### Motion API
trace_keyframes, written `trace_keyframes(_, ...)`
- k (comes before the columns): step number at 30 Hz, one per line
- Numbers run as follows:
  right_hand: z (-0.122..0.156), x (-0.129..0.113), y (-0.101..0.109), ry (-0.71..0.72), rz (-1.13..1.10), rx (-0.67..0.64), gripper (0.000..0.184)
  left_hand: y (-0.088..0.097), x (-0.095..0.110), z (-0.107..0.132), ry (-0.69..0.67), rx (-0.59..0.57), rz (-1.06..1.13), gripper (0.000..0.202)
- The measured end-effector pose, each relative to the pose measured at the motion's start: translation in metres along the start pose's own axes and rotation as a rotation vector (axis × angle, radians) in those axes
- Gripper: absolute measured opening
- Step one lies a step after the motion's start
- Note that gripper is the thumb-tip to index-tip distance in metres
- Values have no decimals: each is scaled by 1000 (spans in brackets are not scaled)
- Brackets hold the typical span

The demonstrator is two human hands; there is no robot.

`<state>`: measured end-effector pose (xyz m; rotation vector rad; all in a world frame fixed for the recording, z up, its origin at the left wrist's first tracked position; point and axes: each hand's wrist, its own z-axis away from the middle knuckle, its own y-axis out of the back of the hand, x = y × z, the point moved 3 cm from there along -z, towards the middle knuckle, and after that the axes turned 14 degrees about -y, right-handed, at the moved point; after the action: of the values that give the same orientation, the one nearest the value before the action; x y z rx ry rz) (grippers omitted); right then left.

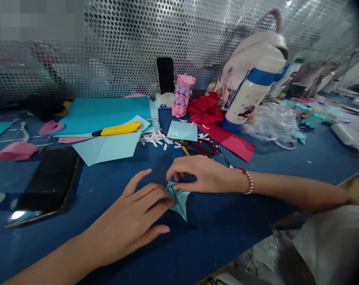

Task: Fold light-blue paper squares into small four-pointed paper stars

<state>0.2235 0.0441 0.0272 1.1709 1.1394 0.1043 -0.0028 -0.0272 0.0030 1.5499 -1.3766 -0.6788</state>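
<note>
A small folded piece of light-blue paper lies on the blue table in front of me. My left hand rests flat with its fingers stretched out, the fingertips pressing the paper's left edge. My right hand, with a beaded bracelet on the wrist, comes in from the right; its fingers are bent and pinch the paper's upper corner.
A black phone lies at the left. Behind are blue paper sheets, a yellow utility knife, red-handled scissors, white scraps, red paper, a pink paper tower, a bottle, a bag and a perforated metal screen.
</note>
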Motion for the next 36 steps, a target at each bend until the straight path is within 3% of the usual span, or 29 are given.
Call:
trace_keyframes(4,-5,21,4,-24,-228,-169,22,3,-10,-2,134,22,55,26)
trace_keyframes(7,-7,30,3,-38,-288,-210,22,3,-22,-2,235,75,52,18)
trace_keyframes(18,-4,30,-4,-7,-353,-119,14,-9,-46,-14,294,138,114,24)
trace_keyframes(28,-3,28,-7,-31,-400,-107,19,-9,-43,-20,354,109,147,26)
trace_keyframes(36,-6,27,-8,-39,-351,-85,21,-13,-45,-22,498,116,140,22)
